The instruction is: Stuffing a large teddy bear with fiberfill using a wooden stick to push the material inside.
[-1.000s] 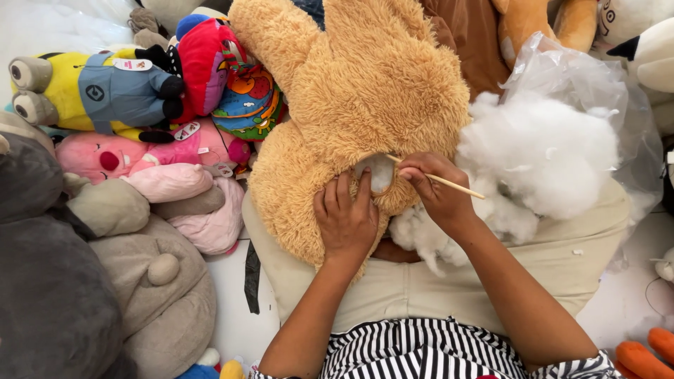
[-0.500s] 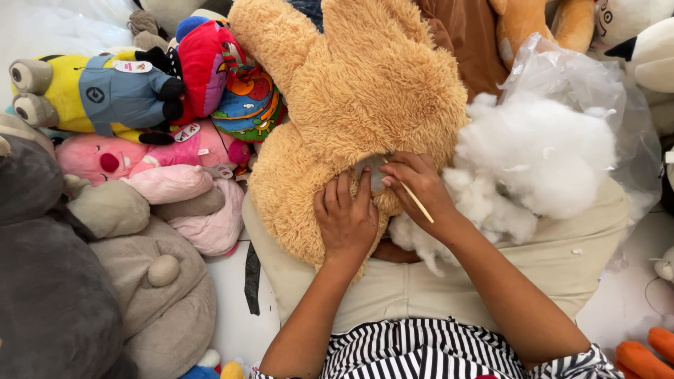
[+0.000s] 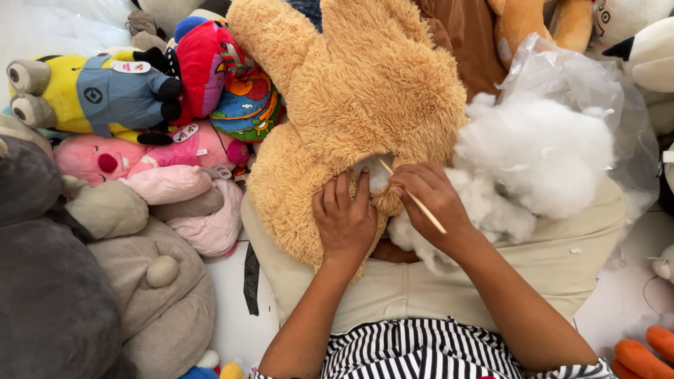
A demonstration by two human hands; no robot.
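One tan plush bear (image 3: 351, 91), one wooden stick (image 3: 414, 198), one stuffing heap (image 3: 540, 151) — two hands at work.

My left hand (image 3: 344, 221) lies flat on the tan plush bear (image 3: 351, 112), fingers spread beside a small opening (image 3: 372, 175) in its seam where white filling shows. My right hand (image 3: 432, 200) pinches a thin wooden stick (image 3: 414, 198), its far tip set into that opening, its near end angled out over my wrist. The bear rests on my lap, across beige trousers (image 3: 562, 260). Just right of the bear sits a heap of white stuffing (image 3: 540, 151) in a clear plastic bag (image 3: 562, 70). To the left lie a yellow goggle-eyed plush (image 3: 91, 91), a pink plush (image 3: 112, 158) and a grey plush (image 3: 147, 295).
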